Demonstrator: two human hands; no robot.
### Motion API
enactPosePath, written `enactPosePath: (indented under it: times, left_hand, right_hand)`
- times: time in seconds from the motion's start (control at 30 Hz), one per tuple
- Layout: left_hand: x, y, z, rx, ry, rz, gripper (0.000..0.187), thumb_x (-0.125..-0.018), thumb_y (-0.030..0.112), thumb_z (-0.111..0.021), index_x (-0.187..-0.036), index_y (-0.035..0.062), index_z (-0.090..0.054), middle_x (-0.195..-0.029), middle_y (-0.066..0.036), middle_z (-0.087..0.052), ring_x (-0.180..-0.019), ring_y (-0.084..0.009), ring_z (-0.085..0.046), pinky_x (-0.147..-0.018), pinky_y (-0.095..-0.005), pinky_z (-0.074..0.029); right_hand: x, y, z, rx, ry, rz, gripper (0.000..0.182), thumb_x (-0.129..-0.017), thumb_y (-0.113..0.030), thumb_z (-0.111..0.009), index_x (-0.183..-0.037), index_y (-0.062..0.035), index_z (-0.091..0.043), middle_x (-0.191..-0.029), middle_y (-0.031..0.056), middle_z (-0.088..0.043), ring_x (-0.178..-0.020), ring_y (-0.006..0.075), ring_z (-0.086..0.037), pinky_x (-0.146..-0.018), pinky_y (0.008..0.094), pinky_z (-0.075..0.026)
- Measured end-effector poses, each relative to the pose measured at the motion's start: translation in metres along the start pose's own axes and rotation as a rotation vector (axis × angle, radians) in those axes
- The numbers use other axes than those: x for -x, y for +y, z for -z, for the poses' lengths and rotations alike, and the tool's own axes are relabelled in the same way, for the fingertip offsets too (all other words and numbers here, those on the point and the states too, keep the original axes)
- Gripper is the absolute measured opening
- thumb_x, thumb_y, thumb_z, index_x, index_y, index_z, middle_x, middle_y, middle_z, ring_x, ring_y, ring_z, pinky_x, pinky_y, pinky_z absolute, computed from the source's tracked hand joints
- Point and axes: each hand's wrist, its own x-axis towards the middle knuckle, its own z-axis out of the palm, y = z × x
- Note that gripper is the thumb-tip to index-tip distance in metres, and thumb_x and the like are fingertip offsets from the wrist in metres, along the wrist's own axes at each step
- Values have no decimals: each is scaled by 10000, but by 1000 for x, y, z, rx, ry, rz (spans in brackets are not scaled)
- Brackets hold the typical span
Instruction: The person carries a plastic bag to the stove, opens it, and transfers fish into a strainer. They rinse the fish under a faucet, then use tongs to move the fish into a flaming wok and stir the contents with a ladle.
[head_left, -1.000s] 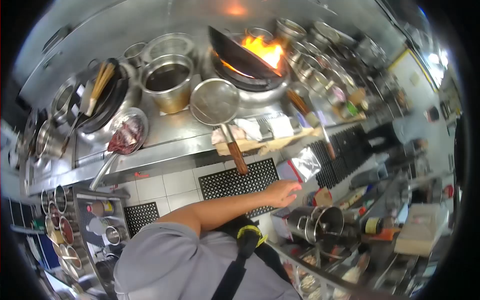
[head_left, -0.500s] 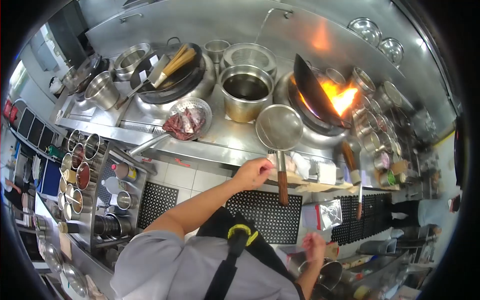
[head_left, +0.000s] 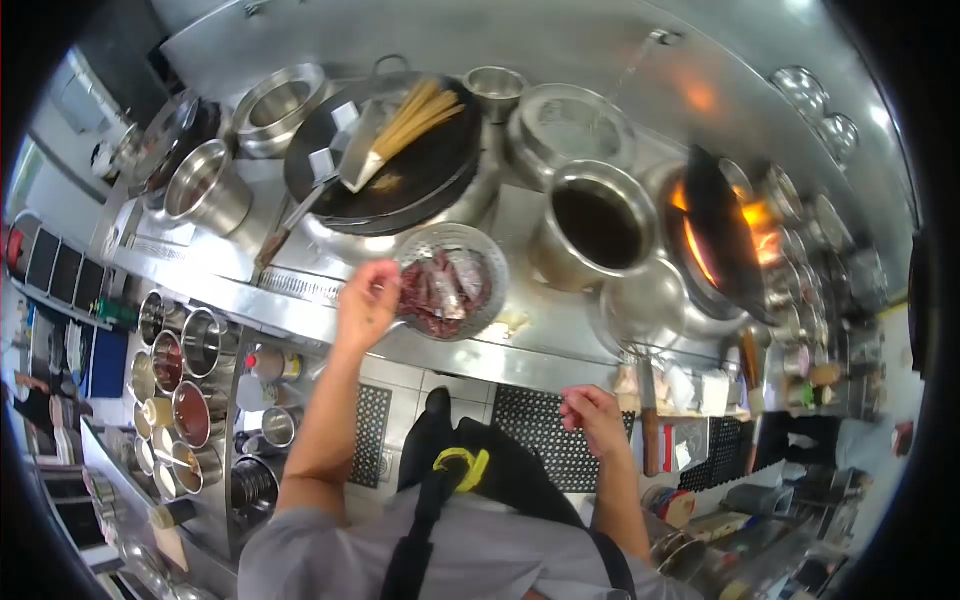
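My left hand [head_left: 368,303] is at the left rim of a perforated skimmer [head_left: 490,255] on the counter, its fingers loosely bent and apart. Dark red meat pieces [head_left: 432,300] lie in the skimmer, and my hand covers part of its handle. My right hand [head_left: 597,418] hovers before the counter's front edge, fingers half curled, nothing visible in it. To its right, a round mesh strainer [head_left: 643,302] rests with its wooden handle jutting over the edge. A pot of dark liquid [head_left: 597,225] stands behind the strainer.
A large black wok [head_left: 420,190] at back left holds a spatula and a bamboo brush [head_left: 425,120]. Flames [head_left: 762,232] rise by a tilted wok [head_left: 725,240] at right. Metal containers [head_left: 205,340] line the left shelf. Black mats [head_left: 535,425] cover some floor.
My view has shifted left. My left hand has moved from near the mesh strainer's handle to the skimmer of meat. My right hand has come up toward the counter. The flames look smaller.
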Motion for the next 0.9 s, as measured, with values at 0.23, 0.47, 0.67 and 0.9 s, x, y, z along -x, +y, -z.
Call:
enactPosePath:
  times: [0.23,0.47,0.67,0.9]
  left_hand:
    - [-80,-37,164,-383,303,-83,248,-902,175,-637,-1088,12,-628,-859,-110,-684,-757,-215,-653,-683,-307,-516]
    - [-98,-42,166,-820,-236,221,580,-823,393,-704,-1210,-11,-551,-843,-177,-681,-779,-298,-670,-697,-363,-525]
    - [-95,46,92,248,-394,489,556,-855,340,-715,-1244,-7,-522,-917,-32,-620,-733,-95,-587,-602,-229,-498]
    - [-46,49,82,272,-172,312,439,-918,296,-650,-1231,5,-550,-920,-41,-647,-801,-125,-618,-679,-260,-511]
  right_hand:
    - [-68,-36,-80,54,-115,10,201,-933,-174,-613,-1017,6,-650,-792,75,-653,-593,120,-583,-555,252,-496]
    - [-94,-73,-130,134,-293,44,229,-941,-193,-607,-1043,8,-649,-832,80,-654,-668,124,-601,-636,254,-509]
    - [-135,-144,-248,-102,-500,41,582,-964,-432,-556,-1326,18,-483,-1082,185,-653,-893,219,-656,-784,337,-542]
    - [-207,-172,-333,-551,-516,-237,178,-855,-176,-605,-929,-23,-552,-786,121,-618,-671,226,-620,-595,337,-540]
